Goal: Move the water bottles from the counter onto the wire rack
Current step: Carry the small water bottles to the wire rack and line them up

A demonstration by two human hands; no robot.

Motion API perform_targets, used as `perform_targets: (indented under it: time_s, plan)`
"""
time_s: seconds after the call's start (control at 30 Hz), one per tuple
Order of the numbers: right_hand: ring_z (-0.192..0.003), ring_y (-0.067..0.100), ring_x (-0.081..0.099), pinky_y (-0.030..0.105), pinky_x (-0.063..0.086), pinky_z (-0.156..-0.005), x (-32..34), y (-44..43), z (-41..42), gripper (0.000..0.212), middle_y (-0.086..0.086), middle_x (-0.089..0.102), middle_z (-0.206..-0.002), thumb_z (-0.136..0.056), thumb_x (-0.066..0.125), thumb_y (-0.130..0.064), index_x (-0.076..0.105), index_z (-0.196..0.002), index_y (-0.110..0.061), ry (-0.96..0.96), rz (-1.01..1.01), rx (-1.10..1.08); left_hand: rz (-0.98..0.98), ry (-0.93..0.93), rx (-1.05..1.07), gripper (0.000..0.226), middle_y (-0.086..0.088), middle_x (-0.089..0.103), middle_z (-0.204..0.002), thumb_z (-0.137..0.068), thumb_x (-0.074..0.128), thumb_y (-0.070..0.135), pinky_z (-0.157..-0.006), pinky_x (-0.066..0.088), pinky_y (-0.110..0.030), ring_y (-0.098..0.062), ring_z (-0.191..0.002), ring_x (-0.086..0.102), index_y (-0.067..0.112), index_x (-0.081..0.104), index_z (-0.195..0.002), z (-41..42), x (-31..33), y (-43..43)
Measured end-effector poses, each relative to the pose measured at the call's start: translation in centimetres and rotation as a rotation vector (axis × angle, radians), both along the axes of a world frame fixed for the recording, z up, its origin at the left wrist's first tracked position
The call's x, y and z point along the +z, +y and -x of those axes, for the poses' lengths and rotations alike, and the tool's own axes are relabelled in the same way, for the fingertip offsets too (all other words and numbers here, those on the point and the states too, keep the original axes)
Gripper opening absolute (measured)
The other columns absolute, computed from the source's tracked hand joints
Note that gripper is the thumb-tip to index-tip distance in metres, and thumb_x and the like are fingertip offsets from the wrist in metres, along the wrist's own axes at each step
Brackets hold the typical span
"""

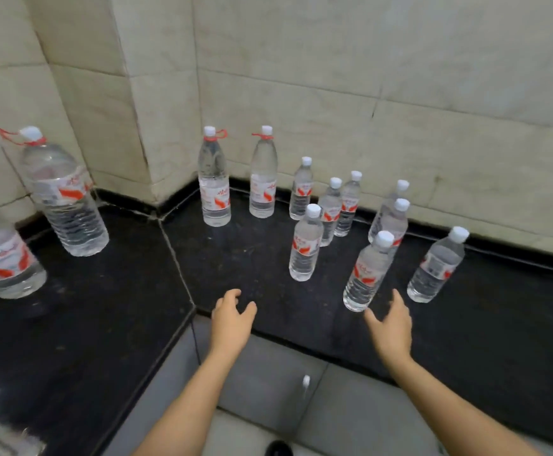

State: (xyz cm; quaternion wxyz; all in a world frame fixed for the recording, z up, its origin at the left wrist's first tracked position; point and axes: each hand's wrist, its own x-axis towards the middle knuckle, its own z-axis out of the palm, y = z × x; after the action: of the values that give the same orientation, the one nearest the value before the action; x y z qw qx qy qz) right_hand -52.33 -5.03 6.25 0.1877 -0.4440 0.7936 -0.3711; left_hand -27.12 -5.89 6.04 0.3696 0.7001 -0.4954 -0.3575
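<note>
- Head view, hands: my left hand [232, 319] hovers above the front edge of the black desk [104, 324], fingers loosely spread, holding nothing.
- Head view, hands: my right hand [391, 327] is likewise open and empty. Its fingers sit just beside the base of the nearest small bottle [365, 274]; I cannot tell whether they touch it.
- Head view, task items: all water bottles stand upright on the desk. The small ones are clustered toward the wall, two tall bottles [214, 182] stand in the corner, and two large bottles [61, 195] stand at far left. The wire rack is not in view.
- Hazard, tipping: the small bottles stand close together. A reach for a rear one, or a wide hand approach, would likely knock a neighbour over and start a chain of falls.
- Hazard, edge: the nearest small bottle stands near the front edge. A sideways nudge instead of a clean grip could roll it to the floor.
- Hazard, load: the large bottles look heavy. A one-handed lift by the body may slip.
</note>
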Motion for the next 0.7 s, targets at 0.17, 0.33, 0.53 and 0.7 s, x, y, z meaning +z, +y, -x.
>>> perform_targets:
  time_s: [0.17, 0.33, 0.53, 0.7]
  plan:
    - [-0.133, 0.041, 0.027, 0.046, 0.019, -0.111, -2.0, -5.3, 0.8, 0.095, 0.029, 0.034, -0.142, -0.074, 0.076, -0.022, 0.018, -0.144, 0.002, -0.030, 0.102, -0.140, -0.068, -0.037, -0.078, 0.046, -0.012, 0.051, -0.128, -0.088, 0.059, 0.022, -0.101, 0.040, -0.039, -0.027, -0.118, 0.049, 0.010, 0.046, -0.130, 1.8, -2.1, -6.2]
    - [-0.136, 0.035, 0.023, 0.045, 0.020, -0.114, -3.5, -11.2, 0.6, 0.111, 0.022, 0.029, -0.147, -0.062, 0.085, -0.017, 0.013, -0.146, -0.004, -0.185, 0.191, -0.196, -0.142, -0.018, -0.157, 0.063, -0.010, 0.047, -0.131, -0.082, 0.067, 0.021, -0.102, 0.039, -0.037, -0.024, -0.120, 0.046, 0.013, 0.037, -0.137, 3.6, -3.3, -13.0]
    - [-0.123, 0.024, 0.048, 0.031, 0.036, -0.102, -4.6, -15.1, 2.1, 0.097, 0.005, 0.048, -0.137, -0.062, 0.083, -0.014, 0.027, -0.140, -0.024, -0.344, 0.245, -0.265, -0.171, 0.041, -0.302, 0.121, -0.005, 0.026, -0.152, -0.060, 0.087, 0.020, -0.115, 0.025, -0.042, -0.022, -0.140, 0.024, 0.024, 0.005, -0.148, 6.1, -4.9, -19.1]
    - [-0.117, 0.021, 0.053, 0.028, 0.038, -0.097, -4.5, -16.3, 2.8, 0.092, 0.001, 0.054, -0.131, -0.062, 0.081, -0.015, 0.030, -0.136, -0.029, -0.340, 0.194, -0.250, -0.064, 0.250, -0.461, 0.129, 0.003, 0.040, -0.141, -0.046, 0.089, 0.020, -0.102, 0.035, -0.025, -0.010, -0.127, 0.042, 0.018, 0.009, -0.148, 9.0, -4.8, -22.8]
